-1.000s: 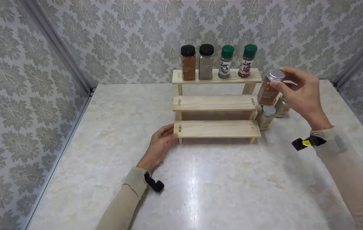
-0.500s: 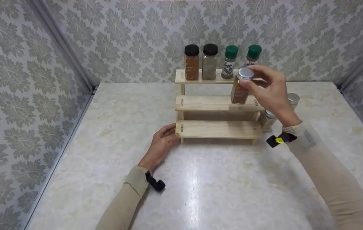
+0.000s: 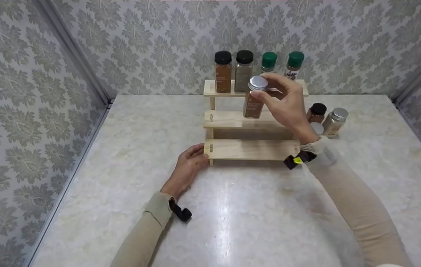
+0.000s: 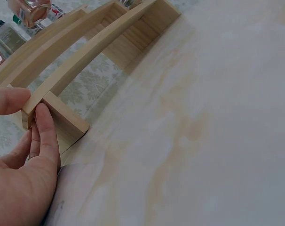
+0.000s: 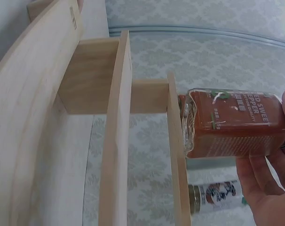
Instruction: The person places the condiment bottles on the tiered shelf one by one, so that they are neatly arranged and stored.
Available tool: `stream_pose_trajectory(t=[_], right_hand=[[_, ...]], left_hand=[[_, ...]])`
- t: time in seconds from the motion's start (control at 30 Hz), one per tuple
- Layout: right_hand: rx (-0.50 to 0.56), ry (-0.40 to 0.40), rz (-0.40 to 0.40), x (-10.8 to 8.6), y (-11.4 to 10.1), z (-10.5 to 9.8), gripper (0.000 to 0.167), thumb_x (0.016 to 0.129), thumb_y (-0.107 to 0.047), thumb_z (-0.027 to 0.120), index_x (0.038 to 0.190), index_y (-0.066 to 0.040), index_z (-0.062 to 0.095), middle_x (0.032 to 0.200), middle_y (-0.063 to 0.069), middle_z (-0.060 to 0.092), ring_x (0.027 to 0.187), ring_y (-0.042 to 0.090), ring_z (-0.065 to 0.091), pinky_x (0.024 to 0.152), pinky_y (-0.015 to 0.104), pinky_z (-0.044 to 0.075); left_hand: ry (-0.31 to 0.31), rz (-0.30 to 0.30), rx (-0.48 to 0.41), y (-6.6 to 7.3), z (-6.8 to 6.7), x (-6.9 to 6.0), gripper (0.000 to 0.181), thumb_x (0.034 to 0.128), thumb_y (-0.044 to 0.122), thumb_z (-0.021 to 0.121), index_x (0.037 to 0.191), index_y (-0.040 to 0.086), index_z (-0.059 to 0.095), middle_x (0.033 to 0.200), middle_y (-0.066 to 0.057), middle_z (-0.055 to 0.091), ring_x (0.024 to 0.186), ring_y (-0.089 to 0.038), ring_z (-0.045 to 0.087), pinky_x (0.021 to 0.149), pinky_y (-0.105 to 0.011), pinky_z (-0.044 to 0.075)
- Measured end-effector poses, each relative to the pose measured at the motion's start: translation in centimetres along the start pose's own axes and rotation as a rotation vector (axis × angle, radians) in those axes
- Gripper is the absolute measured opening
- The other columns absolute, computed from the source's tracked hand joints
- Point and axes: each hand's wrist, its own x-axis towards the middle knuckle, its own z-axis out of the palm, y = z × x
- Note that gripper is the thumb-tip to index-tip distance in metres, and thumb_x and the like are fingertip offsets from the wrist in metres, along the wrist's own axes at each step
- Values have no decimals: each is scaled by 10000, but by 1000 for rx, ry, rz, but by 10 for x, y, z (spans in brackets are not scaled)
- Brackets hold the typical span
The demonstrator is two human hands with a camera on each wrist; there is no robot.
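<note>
The three-tier wooden rack (image 3: 232,126) stands level, the left end of its lowest shelf (image 3: 251,150) pinched by the left hand (image 3: 187,165), seemingly to steady it. The right hand (image 3: 286,104) pinches the reddish jar (image 3: 253,105) high, beside its silver cap (image 3: 258,82), leaving the bottom free over the middle shelf (image 3: 226,118), though the gap beneath is hard to judge

The table (image 3: 140,126) bears a rack (image 3: 251,150) and three jars (image 3: 335,124).
</note>
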Motion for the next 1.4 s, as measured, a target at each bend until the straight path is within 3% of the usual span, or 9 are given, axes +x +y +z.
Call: stream_pose_trajectory(t=[0.5, 0.8, 1.03, 1.4], right_hand=[[74, -50, 39, 2, 6, 46, 450, 890, -20, 857, 1311, 39, 709, 1274, 178, 725, 1123, 223, 729, 996, 344, 610], [91, -78, 84, 5, 13, 69, 485, 887, -52, 865, 1337, 25, 699, 1280, 172, 722, 1128, 244, 718, 1005, 334, 602], [70, -75, 75, 5, 25, 79, 480, 868, -62, 885, 1307, 31, 716, 1276, 189, 727, 1128, 271, 721, 1007, 363, 602], [27, -57, 94, 4, 37, 84, 482, 863, -105, 902, 1296, 6, 723, 1258, 168, 738, 1107, 253, 732, 984, 331, 610]], left_hand=[[-10, -2, 40, -1, -1, 0, 618, 1014, 89, 662, 1588, 0, 451, 1553, -198, 526, 1388, -281, 566, 1080, -307, 527], [-1, 13, 16, -2, -1, 0, 580, 984, 29, 649, 1544, -6, 504, 1475, -190, 578, 1278, -234, 625, 1028, -286, 545], [-9, 17, -12, 0, 1, 0, 558, 988, 16, 642, 1531, -17, 513, 1445, -190, 587, 1254, -235, 630, 1018, -285, 553], [-7, 3, 19, -1, -1, -1, 582, 995, 43, 645, 1553, -6, 487, 1499, -196, 560, 1312, -260, 606, 1058, -305, 535]])
